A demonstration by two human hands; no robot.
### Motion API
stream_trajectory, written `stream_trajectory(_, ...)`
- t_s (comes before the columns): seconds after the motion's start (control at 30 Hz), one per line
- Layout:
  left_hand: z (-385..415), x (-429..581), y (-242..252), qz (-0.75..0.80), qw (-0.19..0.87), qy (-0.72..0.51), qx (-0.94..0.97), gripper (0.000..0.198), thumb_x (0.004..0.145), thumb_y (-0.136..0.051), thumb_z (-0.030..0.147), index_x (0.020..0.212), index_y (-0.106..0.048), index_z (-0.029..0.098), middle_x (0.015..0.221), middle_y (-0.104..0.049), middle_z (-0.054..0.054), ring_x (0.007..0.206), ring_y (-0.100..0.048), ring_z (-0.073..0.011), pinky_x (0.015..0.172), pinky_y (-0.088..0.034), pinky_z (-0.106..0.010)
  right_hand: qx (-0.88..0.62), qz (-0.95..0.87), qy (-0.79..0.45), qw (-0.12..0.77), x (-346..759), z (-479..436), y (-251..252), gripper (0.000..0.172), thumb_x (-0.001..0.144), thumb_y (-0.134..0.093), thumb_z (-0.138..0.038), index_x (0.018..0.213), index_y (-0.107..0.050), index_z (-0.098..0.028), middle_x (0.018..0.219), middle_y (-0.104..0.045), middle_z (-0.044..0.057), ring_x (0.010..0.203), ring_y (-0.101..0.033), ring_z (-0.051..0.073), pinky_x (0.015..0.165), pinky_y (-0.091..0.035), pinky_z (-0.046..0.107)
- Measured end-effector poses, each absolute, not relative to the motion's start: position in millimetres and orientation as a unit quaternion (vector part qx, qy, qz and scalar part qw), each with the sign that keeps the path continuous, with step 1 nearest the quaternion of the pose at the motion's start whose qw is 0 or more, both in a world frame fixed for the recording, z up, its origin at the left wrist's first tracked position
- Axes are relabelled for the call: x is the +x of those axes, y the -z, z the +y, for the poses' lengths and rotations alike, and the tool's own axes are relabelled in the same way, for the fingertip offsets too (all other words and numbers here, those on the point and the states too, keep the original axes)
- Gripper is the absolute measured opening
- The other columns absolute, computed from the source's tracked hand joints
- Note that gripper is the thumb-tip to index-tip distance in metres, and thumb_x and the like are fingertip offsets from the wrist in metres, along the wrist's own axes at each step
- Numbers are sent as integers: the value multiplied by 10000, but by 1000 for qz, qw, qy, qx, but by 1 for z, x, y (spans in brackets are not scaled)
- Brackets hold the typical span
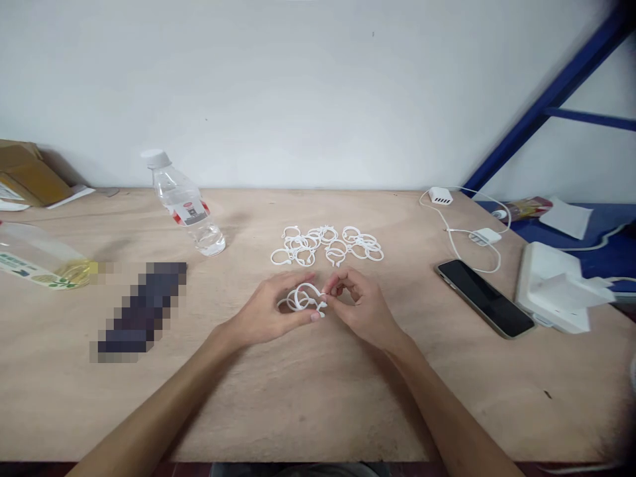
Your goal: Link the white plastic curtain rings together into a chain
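My left hand (268, 311) and my right hand (365, 305) meet above the middle of the wooden table (298, 397). Between their fingertips they hold a small cluster of white plastic rings (304, 298), linked or bunched together. My left thumb and fingers pinch the cluster from the left. My right fingertips touch its right end. Just beyond my hands, a loose pile of several more white plastic rings (328, 244) lies flat on the table.
A clear water bottle (183, 204) stands at the back left, and another bottle (42, 262) lies at the left edge. A black phone (484, 298) lies to the right, with a white charger and cables (464, 225) and a white box (551, 285) beyond. Cardboard (27, 173) sits far left.
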State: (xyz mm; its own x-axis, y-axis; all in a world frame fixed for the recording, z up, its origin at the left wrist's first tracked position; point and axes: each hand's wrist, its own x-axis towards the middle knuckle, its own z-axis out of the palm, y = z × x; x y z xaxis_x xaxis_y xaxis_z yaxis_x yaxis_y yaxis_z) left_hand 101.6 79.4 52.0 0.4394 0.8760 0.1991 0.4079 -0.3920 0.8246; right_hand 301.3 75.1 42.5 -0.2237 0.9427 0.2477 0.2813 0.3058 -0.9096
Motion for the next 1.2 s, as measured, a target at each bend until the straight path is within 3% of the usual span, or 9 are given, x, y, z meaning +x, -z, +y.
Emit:
stream_trajectory(0.13, 69, 93, -39, 398, 358, -351, 768, 520, 726, -774, 388, 1192, -641, 199, 1170, -691, -109, 1057, -658, -269, 949, -521, -431, -453, -651, -427, 434, 297, 73, -40, 96, 765, -669, -272, 782, -607, -201, 776, -656, 21, 698, -581, 141, 673, -484, 284)
stream_trajectory(0.23, 67, 91, -30, 381, 267, -398, 791, 541, 743, -766, 383, 1226, -603, 203, 965, -732, -64, 854, -701, -207, 813, -575, -355, -458, -600, -473, 454, 297, 75, -40, 207, 731, -714, -335, 864, -632, -199, 785, -677, 26, 694, -596, 147, 657, -493, 282)
stream_trajectory(0.33, 65, 91, -25, 344, 152, -437, 817, 534, 815, -713, 280, 1308, -521, 213, 866, -720, -30, 724, -682, -147, 716, -579, -280, -477, -583, -496, 433, 297, 78, -41, 260, 792, -641, -441, 860, -665, -191, 760, -675, 20, 659, -586, 140, 639, -473, 274)
stream_trajectory(0.5, 59, 96, -23, 294, 55, -442, 846, 629, 856, -651, 146, 1418, -376, 213, 1016, -725, -75, 870, -704, -170, 750, -591, -270, -475, -640, -506, 330, 293, 77, -44, 463, 900, -459, -516, 634, -626, -175, 585, -534, -20, 579, -471, 121, 573, -367, 257)
stream_trajectory(0.63, 57, 99, -24, 287, 67, -457, 840, 564, 873, -615, 114, 1388, -417, 227, 1041, -718, -75, 913, -702, -177, 769, -601, -280, -454, -626, -539, 335, 291, 75, -46, 415, 894, -493, -484, 644, -626, -180, 629, -568, -15, 633, -498, 127, 626, -391, 255)
stream_trajectory(0.77, 56, 98, -28, 296, 89, -480, 821, 466, 840, -683, 204, 1282, -536, 208, 1109, -686, -98, 988, -684, -199, 842, -595, -310, -453, -604, -558, 344, 289, 74, -48, 364, 879, -524, -467, 698, -667, -186, 663, -625, -4, 661, -557, 138, 660, -437, 259)
stream_trajectory(0.9, 55, 99, -29, 296, 123, -487, 813, 305, 899, -579, 136, 1198, -604, 193, 1118, -675, -108, 1010, -671, -182, 854, -584, -307, -450, -603, -556, 354, 286, 72, -48, 354, 866, -539, -474, 725, -687, -185, 653, -630, -1, 674, -589, 146, 674, -464, 264)
stream_trajectory(1.2, 63, 102, -27, 256, 117, -533, 798, 457, 841, -597, 3, 1255, -596, 195, 1032, -740, -88, 913, -697, -173, 772, -554, -318, -447, -546, -589, 393, 282, 70, -42, 293, 829, -624, -452, 833, -727, -178, 738, -691, 22, 724, -615, 151, 715, -484, 280)
